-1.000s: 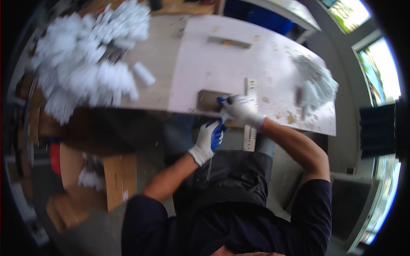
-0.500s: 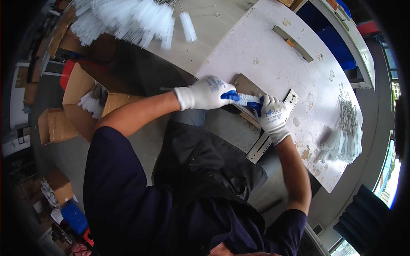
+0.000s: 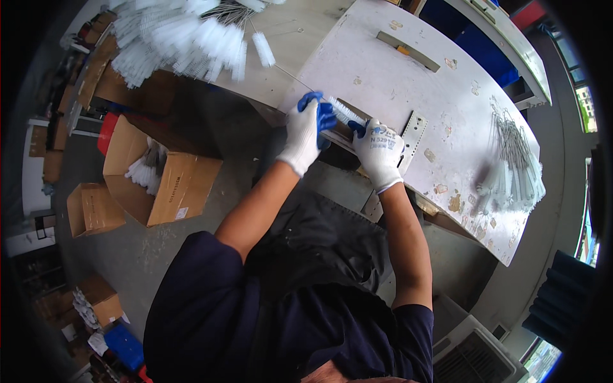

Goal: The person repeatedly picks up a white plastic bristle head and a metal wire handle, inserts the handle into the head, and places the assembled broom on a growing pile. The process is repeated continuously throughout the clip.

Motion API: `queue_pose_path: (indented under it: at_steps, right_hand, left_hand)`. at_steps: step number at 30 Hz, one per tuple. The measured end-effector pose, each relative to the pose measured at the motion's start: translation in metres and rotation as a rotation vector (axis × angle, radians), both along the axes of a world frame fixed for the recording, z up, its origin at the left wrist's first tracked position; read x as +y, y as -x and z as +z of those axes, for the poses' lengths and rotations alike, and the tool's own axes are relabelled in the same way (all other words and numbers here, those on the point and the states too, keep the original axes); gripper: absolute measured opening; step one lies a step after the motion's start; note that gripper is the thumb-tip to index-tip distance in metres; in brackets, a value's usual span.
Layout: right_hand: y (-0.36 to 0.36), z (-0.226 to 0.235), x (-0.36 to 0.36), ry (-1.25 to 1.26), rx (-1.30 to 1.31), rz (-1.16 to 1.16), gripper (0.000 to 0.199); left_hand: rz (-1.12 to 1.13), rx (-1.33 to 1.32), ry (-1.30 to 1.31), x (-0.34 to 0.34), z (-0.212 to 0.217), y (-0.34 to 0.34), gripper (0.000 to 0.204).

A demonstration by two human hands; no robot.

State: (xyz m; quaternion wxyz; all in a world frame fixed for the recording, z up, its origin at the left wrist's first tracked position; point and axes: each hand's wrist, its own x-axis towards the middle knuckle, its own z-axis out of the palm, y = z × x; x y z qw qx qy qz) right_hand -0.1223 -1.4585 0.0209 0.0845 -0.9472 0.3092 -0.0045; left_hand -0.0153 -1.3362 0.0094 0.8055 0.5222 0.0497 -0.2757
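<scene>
A white-bristled wire brush [image 3: 345, 113] lies slantwise over the near edge of the table, its thin wire stem reaching up and left. My right hand [image 3: 378, 150], in a white glove with blue-coated fingertips, pinches the brush at its lower right end. Beside the brush's other end is my left hand [image 3: 304, 133], gloved the same way. Its blue fingers are apart and partly bent, and no grip on the brush shows. Under the brush, a flat metal block [image 3: 350, 110] is partly hidden. A perforated metal strip [image 3: 415, 131] lies right of my right hand.
A large heap of white brushes [image 3: 185, 41] lies at the far left, a smaller bundle [image 3: 514, 159] at the right. A metal bar [image 3: 408, 51] rests on the white tabletop [image 3: 383, 86]. Below left stands an open cardboard box [image 3: 182, 188] with brushes inside.
My left hand has come off the brush, turning upward and left with its fingers apart. My right hand still holds the brush, whose wire stem now shows. The whole view has shifted.
</scene>
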Motion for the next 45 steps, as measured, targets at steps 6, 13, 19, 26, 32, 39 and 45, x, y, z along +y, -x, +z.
queue_pose_path:
  at_steps: [6,13,19,26,32,39,45]
  right_hand:
    - [0.002,0.006,0.003,-0.021,0.028,-0.031,0.038]
    - [0.006,-0.008,-0.004,-0.014,-0.045,-0.011,0.039]
    - [0.013,-0.027,-0.014,0.044,-0.147,0.072,0.036]
    - [0.01,-0.032,-0.016,0.005,-0.268,0.094,0.034]
    - [0.0,-0.026,-0.022,0.086,-0.262,0.169,0.032]
    - [0.0,-0.036,-0.02,0.188,-0.45,0.313,0.028]
    - [0.009,-0.037,-0.026,0.223,-0.449,0.319,0.027]
  left_hand:
    - [0.241,0.144,0.018,-0.028,-0.02,-0.006,0.022]
    - [0.106,0.031,-0.045,-0.063,-0.012,-0.026,0.017]
    - [-0.011,0.102,0.01,-0.119,-0.034,-0.049,0.014]
    - [-0.435,-0.48,-0.546,-0.18,-0.039,-0.028,0.022]
    - [-0.344,-1.14,-0.836,-0.096,-0.018,-0.113,0.029]
    - [0.106,-1.206,-1.565,-0.001,-0.016,-0.248,0.034]
    - [-0.062,-0.899,-1.189,-0.01,0.008,-0.248,0.022]
